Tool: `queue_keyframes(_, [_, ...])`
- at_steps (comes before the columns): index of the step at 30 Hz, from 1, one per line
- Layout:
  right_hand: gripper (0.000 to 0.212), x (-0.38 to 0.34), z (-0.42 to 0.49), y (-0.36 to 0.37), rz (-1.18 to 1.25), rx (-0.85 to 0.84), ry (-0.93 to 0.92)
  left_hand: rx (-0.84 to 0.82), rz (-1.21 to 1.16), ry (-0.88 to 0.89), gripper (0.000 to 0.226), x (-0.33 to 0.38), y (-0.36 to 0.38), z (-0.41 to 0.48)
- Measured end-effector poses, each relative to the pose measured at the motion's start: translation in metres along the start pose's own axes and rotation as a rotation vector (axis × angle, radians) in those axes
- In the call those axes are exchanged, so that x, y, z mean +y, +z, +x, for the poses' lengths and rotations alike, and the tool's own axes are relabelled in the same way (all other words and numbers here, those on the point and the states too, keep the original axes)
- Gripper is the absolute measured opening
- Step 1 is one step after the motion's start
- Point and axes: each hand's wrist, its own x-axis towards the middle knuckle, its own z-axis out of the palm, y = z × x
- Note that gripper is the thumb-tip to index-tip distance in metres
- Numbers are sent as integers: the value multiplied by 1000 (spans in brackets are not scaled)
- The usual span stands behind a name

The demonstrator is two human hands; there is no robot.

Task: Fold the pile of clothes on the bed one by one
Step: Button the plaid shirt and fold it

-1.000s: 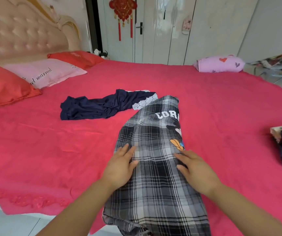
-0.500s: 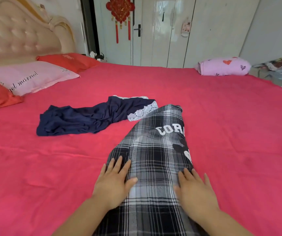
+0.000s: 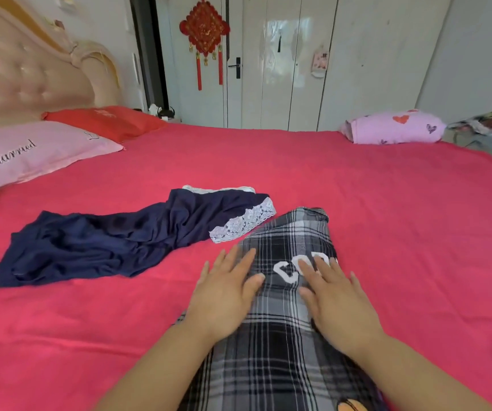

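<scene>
Plaid garment (image 3: 283, 351) lies flat on the bed (image 3: 416, 232), centre and near side, as a long grey-black strip running from the bottom edge of view away from the person; its far end is just beside the lace of the navy garment, contact unclear. Far left: tufted beige headboard (image 3: 25, 75), with a pink pillow (image 3: 31, 152) with script lettering below it, and a red pillow (image 3: 105, 121) behind that one. Navy garment (image 3: 105, 241) lies crumpled and unfolded on the red sheet, left of centre, with white lace trim (image 3: 243, 223) at its right end. Left hand (image 3: 227, 292) is palm down, fingers straight and spread, pressing on the plaid's left edge with the outer fingers over the sheet, gripping nothing. White letters "CO" (image 3: 286, 271) show on the plaid between the hands, the rest hidden. Right hand (image 3: 336, 304) is also flat, palm down, fingers straight on the plaid over the lettering, gripping nothing. Both hands are slightly blurred. An orange print (image 3: 348, 406) shows at the plaid's bottom right, cut off by the frame. On the back wall a red knot ornament (image 3: 204, 28) hangs on a white door. Far right on the bed sits a purple pillow (image 3: 396, 127) with hearts, well apart from the clothes.
</scene>
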Motion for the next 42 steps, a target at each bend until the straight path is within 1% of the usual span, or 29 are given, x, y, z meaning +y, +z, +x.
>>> queue_keyframes(1, [53,3,10,3,7,6,-26,0,-35,3,55,3,1,14])
queue_keyframes(2, [53,9,16,9,-7,-25,-29,-39,-45,-17,53,3,6,25])
queue_keyframes(5, [56,31,27,33,-42,-241,123,-272,62,-171,52,-13,33,46])
queue_keyframes(6, [56,37,31,38,-52,-246,144,-289,93,-224,52,-20,40,52])
queue_keyframes(7, [54,42,36,40,-63,-189,123,-249,101,-257,52,-26,45,58])
queue_keyframes(9, [41,48,48,39,-3,23,64,-97,40,-220,55,-28,49,72])
queue_keyframes(10, [35,51,55,37,88,146,86,-34,-24,-182,57,-25,49,80])
queue_keyframes(11, [36,53,62,34,201,234,145,14,-116,-173,59,-21,47,88])
queue_keyframes(12, [43,55,71,31,324,290,229,45,-216,-201,61,-16,44,94])
queue_keyframes(13, [53,55,80,29,420,283,302,69,-317,-256,62,-12,42,100])
queue_keyframes(14, [60,53,89,27,466,225,349,70,-410,-324,60,-10,41,106])
queue_keyframes(15, [61,52,98,26,495,153,367,56,-510,-397,56,-9,40,111])
queue_keyframes(17, [46,48,111,21,639,41,411,2,-823,-564,37,-11,35,119])
queue_keyframes(19, [26,49,119,9,1005,-51,498,-76,-1131,-681,13,-12,22,123])
queue_keyframes(20, [17,50,120,1,1158,-107,541,-90,-1209,-689,5,-11,15,124])
queue_keyframes(21, [10,50,119,-8,1256,-142,564,-91,-1249,-668,2,-10,6,124])
queue_keyframes(22, [8,51,118,-17,1307,-147,571,-97,-1281,-624,8,-8,-2,123])
queue_keyframes(24, [10,49,109,-39,1379,-134,531,-119,-1320,-495,20,-2,-24,114])
queue_keyframes(26, [19,44,92,-62,1442,-124,403,-104,-1318,-389,22,6,-47,98])
queue_keyframes(28, [30,35,64,-85,1431,-70,256,-58,-1305,-300,21,14,-74,75])
queue_keyframes(30, [38,22,28,-104,1392,35,157,-36,-1222,-191,23,20,-100,45])
queue_keyframes(32, [44,9,-20,-112,1289,118,99,-54,-1100,-115,27,21,-122,4])
queue_keyframes(33, [46,4,-47,-113,1217,130,59,-69,-1045,-85,29,21,-131,-19])
queue_keyframes(36, [45,-6,-132,-100,959,33,-132,-185,-842,-10,36,14,-139,-99])
queue_keyframes(37, [48,-8,-158,-91,801,-36,-177,-234,-719,3,41,11,-134,-126])
queue_keyframes(39, [66,-8,-198,-72,383,-194,-322,-353,-450,34,47,8,-118,-171])
queue_keyframes(40, [73,-7,-211,-65,235,-250,-384,-368,-359,9,49,7,-109,-189])
queue_keyframes(41, [76,-8,-221,-63,171,-284,-398,-335,-321,-47,51,7,-101,-204])
queue_keyframes(42, [75,-13,-228,-64,180,-261,-373,-261,-321,-99,50,8,-94,-216])
